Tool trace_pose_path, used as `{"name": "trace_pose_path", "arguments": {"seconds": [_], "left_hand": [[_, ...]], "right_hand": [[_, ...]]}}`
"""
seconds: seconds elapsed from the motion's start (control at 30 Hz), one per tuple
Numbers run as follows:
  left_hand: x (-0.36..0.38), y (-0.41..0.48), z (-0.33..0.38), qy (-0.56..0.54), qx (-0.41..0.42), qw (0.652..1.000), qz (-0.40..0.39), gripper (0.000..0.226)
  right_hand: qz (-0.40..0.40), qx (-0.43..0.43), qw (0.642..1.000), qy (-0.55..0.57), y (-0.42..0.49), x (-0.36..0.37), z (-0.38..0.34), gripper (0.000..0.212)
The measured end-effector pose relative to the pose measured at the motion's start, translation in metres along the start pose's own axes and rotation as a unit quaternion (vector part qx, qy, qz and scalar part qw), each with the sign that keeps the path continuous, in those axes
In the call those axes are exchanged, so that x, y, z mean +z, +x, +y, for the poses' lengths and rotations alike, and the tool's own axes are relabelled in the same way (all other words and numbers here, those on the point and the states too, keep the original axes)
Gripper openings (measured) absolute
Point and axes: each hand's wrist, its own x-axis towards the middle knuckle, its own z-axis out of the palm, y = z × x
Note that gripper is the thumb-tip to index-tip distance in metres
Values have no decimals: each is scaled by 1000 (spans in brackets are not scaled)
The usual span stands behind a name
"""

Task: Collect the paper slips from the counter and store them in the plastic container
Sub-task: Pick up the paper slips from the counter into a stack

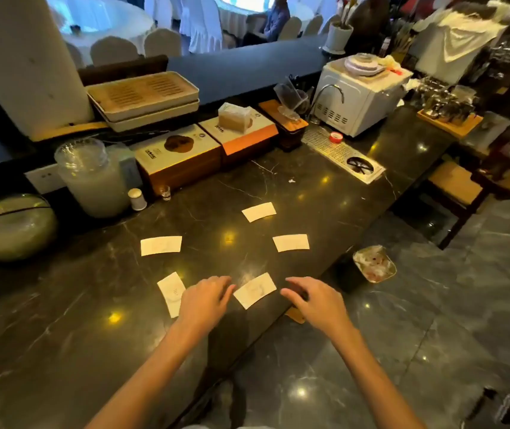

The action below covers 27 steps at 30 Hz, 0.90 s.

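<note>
Several pale paper slips lie on the dark marble counter (77, 305). The nearest slip (254, 290) sits between my two hands. My left hand (205, 300) rests flat with fingers spread, its fingertips at that slip's left edge, and it partly covers another slip (171, 291). My right hand (312, 300) hovers open just right of the nearest slip, at the counter's edge. Further slips lie at mid-left (161, 245), mid-right (291, 242) and farther back (259, 211). A tall clear plastic container (92, 178) stands at the back left.
Two orange-and-white boxes (182, 156), a tissue pack (234, 118), stacked trays (144, 99), a glass rinser plate (342, 154) and a white appliance (362, 97) line the back. A round glass bowl (9, 227) sits at far left. A bin (374, 264) stands on the floor, right of the counter.
</note>
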Motion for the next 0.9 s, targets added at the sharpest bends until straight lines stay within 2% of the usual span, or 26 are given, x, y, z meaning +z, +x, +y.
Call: {"name": "trace_pose_path", "arguments": {"seconds": [0.1, 0.3, 0.4, 0.5, 0.63, 0.8, 0.9], "left_hand": [[28, 20, -3, 15, -21, 999, -34, 33], [90, 56, 4, 28, -113, 989, -94, 32], [114, 70, 17, 57, -159, 978, -121, 44], [136, 78, 24, 74, -211, 969, -109, 53], [150, 78, 37, 60, -266, 958, -87, 50], [150, 82, 51, -27, -338, 937, -83, 49], [138, 85, 64, -176, -323, 922, -122, 44]], "right_hand": [[-29, -46, 997, -48, 36, 11, 9, 51], [-138, -120, 979, -91, 106, 49, 31, 44], [-190, -186, 957, -113, 131, 70, 38, 45], [-232, -242, 933, -129, 147, 88, 45, 51], [-244, -288, 917, -126, 152, 102, 56, 51], [-277, -284, 918, -24, 158, 97, 55, 40], [-316, -350, 879, 68, 172, 80, 57, 25]]}}
